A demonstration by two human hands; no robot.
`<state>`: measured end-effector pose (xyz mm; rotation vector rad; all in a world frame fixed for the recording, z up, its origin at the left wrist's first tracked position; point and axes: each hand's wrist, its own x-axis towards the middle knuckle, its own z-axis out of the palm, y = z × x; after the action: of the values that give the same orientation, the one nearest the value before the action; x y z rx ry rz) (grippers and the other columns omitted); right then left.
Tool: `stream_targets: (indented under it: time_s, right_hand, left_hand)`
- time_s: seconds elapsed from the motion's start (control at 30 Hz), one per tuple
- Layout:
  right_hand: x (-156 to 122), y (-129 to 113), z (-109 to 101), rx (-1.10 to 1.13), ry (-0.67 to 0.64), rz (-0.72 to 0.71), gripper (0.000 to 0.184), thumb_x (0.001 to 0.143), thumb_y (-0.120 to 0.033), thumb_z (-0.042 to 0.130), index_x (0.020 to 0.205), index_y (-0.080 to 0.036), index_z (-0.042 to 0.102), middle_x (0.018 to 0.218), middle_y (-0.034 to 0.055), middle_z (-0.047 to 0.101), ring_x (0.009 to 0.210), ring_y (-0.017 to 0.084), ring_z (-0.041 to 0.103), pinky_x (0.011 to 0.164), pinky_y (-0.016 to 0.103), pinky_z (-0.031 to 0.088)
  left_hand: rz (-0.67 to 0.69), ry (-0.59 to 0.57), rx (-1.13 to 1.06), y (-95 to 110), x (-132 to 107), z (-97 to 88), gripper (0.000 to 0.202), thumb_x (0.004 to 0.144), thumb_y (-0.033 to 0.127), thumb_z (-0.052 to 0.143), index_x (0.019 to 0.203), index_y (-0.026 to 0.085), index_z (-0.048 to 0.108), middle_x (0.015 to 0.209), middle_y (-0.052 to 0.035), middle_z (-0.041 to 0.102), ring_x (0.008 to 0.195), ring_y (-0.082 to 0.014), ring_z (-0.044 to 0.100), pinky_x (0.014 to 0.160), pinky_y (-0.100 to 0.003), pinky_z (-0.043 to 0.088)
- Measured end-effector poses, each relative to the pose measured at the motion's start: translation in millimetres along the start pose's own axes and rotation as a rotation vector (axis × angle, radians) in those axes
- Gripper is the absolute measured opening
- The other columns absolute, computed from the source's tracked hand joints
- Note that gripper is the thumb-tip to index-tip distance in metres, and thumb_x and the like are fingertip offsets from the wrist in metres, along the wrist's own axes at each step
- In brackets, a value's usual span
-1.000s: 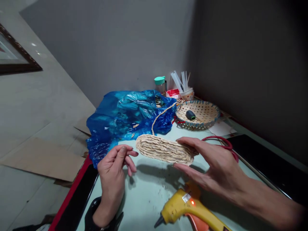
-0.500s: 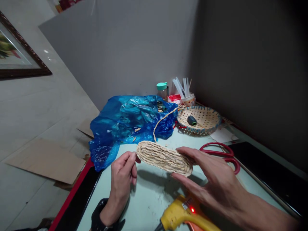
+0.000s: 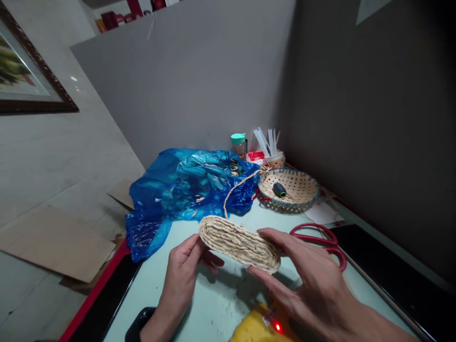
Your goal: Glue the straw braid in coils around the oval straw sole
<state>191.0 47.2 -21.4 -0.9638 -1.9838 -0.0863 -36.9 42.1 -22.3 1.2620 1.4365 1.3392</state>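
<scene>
An oval coil of braided straw cord (image 3: 238, 242) is held above the table, tilted down to the right. My right hand (image 3: 306, 270) grips its right end, thumb below and fingers above. At the left end, my left hand (image 3: 183, 266) pinches the edge between thumb and forefinger, with its other fingers reaching underneath. From the coil's top edge a loose straw cord (image 3: 233, 191) runs back towards the basket. Below my right hand lies a yellow hot glue gun (image 3: 258, 325) with a lit red light, partly cut off by the frame.
Red-handled scissors (image 3: 317, 237) lie right of my right hand. Behind the coil are a blue plastic bag (image 3: 160, 190) and a woven basket (image 3: 302, 190) holding a dark thread spool (image 3: 279, 190). A cup of glue sticks (image 3: 275, 160) and a green-lidded jar (image 3: 238, 147) stand at the back.
My left hand has gone from a loosely curled position beside the coil's left end to pinching it, fingers now extended beneath. The view has tilted up slightly.
</scene>
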Motion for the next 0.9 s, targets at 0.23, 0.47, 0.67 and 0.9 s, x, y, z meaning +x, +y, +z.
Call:
stream_targets:
  time_s: [0.23,0.47,0.67,0.9]
  right_hand:
    - [-0.5,1.0,-1.0,0.016,0.046,-0.072,0.027,0.104,-0.033,0.054,0.124,-0.016,0.058,0.106,0.0107,0.074,0.088,0.022,0.074,0.068,0.029,0.059]
    - [-3.1,3.6,5.9,0.028,0.114,-0.097,0.027,0.105,-0.035,0.054,0.126,-0.018,0.051,0.101,0.0064,0.072,0.081,0.017,0.069,0.071,0.026,0.057]
    - [-3.2,4.4,6.4,0.024,0.087,-0.112,0.032,0.104,-0.037,0.057,0.128,-0.016,0.052,0.104,0.0068,0.071,0.084,0.016,0.069,0.076,0.025,0.057]
    - [-5.6,5.3,6.8,0.037,0.107,-0.107,0.033,0.103,-0.037,0.058,0.128,-0.018,0.052,0.101,0.0066,0.071,0.080,0.017,0.068,0.073,0.028,0.058]
  left_hand:
    - [0.008,0.067,-0.023,2.3,-2.3,-0.7,0.024,0.081,0.036,0.072,0.068,0.016,0.079,0.057,-0.0074,0.076,0.044,-0.0161,0.064,0.047,-0.024,0.052]
    - [0.008,0.230,-0.134,-4.3,3.2,-11.0,0.025,0.081,0.036,0.077,0.065,0.017,0.075,0.050,0.0005,0.064,0.041,-0.0096,0.056,0.044,-0.019,0.042]
    - [0.046,0.406,-0.247,1.3,7.9,-22.4,0.041,0.092,0.037,0.067,0.057,0.018,0.056,0.041,0.0089,0.038,0.035,-0.0035,0.036,0.040,-0.016,0.030]
    - [0.008,0.329,-0.208,3.2,7.3,-21.1,0.052,0.087,0.048,0.073,0.051,0.018,0.053,0.036,0.0083,0.037,0.030,-0.0026,0.030,0.034,-0.016,0.020]
